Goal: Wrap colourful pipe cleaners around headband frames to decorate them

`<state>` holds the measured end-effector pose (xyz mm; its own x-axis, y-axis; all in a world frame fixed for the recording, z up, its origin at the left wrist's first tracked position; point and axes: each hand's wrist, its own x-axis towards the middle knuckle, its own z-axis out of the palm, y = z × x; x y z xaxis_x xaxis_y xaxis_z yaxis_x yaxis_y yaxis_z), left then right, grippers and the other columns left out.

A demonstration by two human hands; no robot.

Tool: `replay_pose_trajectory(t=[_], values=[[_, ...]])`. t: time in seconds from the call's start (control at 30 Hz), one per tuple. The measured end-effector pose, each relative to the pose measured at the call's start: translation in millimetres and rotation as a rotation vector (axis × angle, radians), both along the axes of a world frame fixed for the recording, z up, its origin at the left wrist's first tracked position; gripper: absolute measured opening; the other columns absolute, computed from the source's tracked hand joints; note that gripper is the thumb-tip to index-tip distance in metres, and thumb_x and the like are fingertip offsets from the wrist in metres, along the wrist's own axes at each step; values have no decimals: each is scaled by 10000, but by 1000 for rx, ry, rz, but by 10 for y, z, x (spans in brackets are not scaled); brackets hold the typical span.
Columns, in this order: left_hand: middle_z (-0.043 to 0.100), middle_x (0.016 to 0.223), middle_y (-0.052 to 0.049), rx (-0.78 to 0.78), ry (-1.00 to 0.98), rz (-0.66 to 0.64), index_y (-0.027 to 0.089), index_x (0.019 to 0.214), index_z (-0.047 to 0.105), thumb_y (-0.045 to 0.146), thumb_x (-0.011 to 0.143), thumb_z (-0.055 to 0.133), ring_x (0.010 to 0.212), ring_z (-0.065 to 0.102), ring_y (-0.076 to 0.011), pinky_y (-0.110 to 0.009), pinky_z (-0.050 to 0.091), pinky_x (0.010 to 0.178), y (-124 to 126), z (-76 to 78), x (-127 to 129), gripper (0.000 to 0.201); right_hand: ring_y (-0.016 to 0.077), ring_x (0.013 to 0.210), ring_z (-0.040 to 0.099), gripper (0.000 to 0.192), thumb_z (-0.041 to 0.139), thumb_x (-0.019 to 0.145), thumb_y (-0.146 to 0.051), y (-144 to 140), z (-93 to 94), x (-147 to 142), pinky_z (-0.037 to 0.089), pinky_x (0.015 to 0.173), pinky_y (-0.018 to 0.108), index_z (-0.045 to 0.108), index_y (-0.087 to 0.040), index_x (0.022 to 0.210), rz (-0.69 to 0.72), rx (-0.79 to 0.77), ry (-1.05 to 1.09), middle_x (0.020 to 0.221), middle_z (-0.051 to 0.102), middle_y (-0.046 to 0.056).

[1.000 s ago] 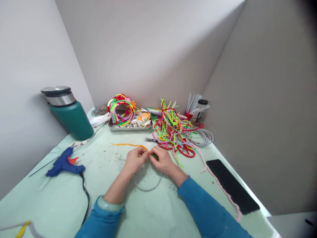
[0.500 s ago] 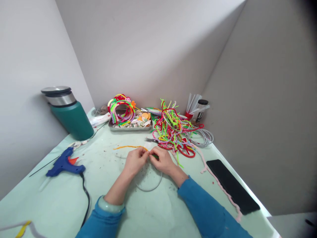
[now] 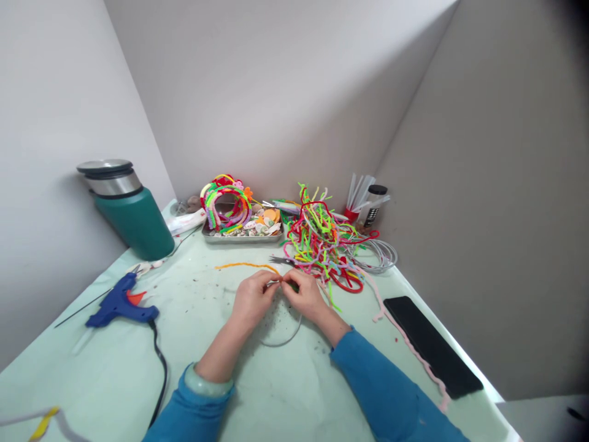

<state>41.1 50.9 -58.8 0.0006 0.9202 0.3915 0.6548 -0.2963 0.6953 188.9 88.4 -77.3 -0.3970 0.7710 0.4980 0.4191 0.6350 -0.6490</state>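
Orange pipe cleaner (image 3: 246,266) pinched at worktop (image 3: 115,374) centre.
Left hand (image 3: 251,299) and right hand (image 3: 306,296) fingers pressed together on its near end beside grey wire hoop (image 3: 283,337); rest trails left, flat.

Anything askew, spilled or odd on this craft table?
Small dark scraps are scattered over the table around both hands. A pink pipe cleaner trails loose from the pile alongside the black phone. Nothing looks damaged.
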Motion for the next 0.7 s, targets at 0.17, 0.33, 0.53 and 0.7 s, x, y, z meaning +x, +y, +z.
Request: replay_pose_trajectory(t=[0.17,0.33,0.53,0.7], values=[[678,933,-15,20,20,-27,221,897,678,159,773,515,858,606,-146,-240,440,770,-1,-36,-12,214,121,628,485,83,492,742,-125,1,-4,-12,345,571,217,547,-167,698,-12,-15,10,659,542,-10],[680,925,-22,34,65,-21,207,910,680,127,779,506,845,607,-144,-240,440,764,1,-32,-13,231,120,637,498,78,497,758,-136,-7,22,-17,355,583,216,550,-164,707,-10,-23,13,676,558,-5],[676,869,-40,-17,128,5,187,890,691,122,780,507,780,605,-146,-238,431,713,3,-30,-17,224,129,660,523,80,499,773,-143,-19,13,-17,376,610,228,572,-166,751,1,-1,10,707,581,7],[656,805,-44,-46,143,17,172,861,699,134,784,507,738,587,-138,-227,411,676,2,-32,-22,209,137,677,536,66,510,771,-148,-25,-2,-20,388,621,234,573,-165,763,4,22,3,723,593,18]])
